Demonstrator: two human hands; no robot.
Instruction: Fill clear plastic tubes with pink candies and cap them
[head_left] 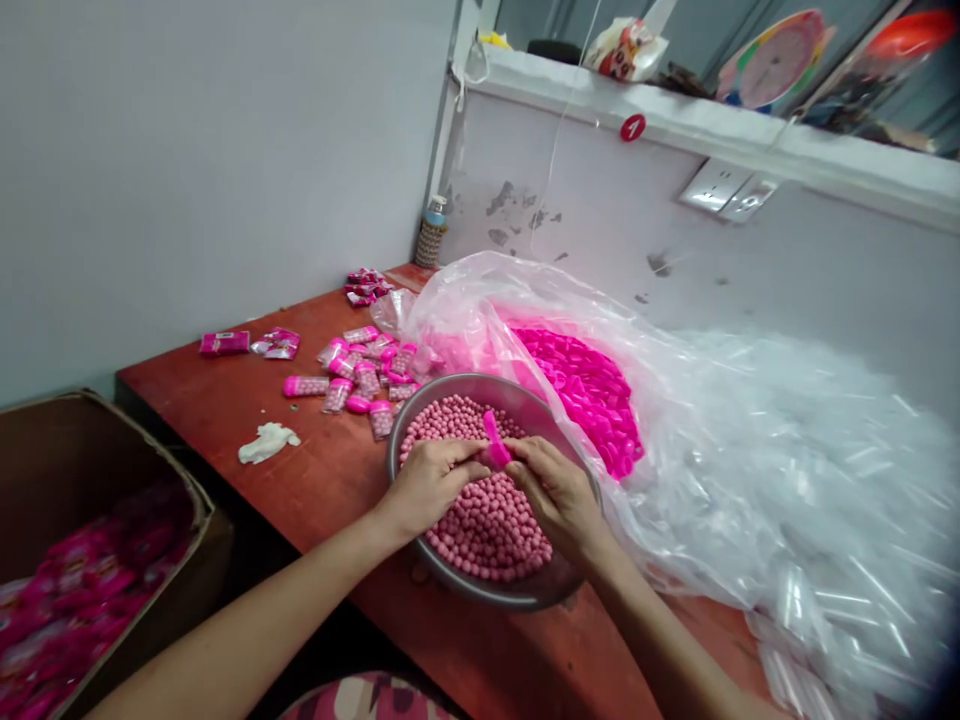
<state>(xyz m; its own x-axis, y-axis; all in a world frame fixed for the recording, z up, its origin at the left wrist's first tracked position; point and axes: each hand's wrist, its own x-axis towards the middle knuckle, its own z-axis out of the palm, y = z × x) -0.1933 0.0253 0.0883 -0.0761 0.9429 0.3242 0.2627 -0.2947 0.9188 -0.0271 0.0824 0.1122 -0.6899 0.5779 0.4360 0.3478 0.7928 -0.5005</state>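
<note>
Left hand (431, 485) and right hand (555, 490) both pinch one pink cap (496, 440). Position: above pink beads (491, 535) in a gray bowl (517, 600).

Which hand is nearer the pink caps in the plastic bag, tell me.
Right. The right hand is over the right side of the bowl, just short of the pink caps; the left hand is farther off, over the bowl's left side.

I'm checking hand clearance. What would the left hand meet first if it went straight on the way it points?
The left hand would first meet the pink plastic piece at its fingers, then probably the right hand just beyond; depth is hard to judge from this view.
</note>
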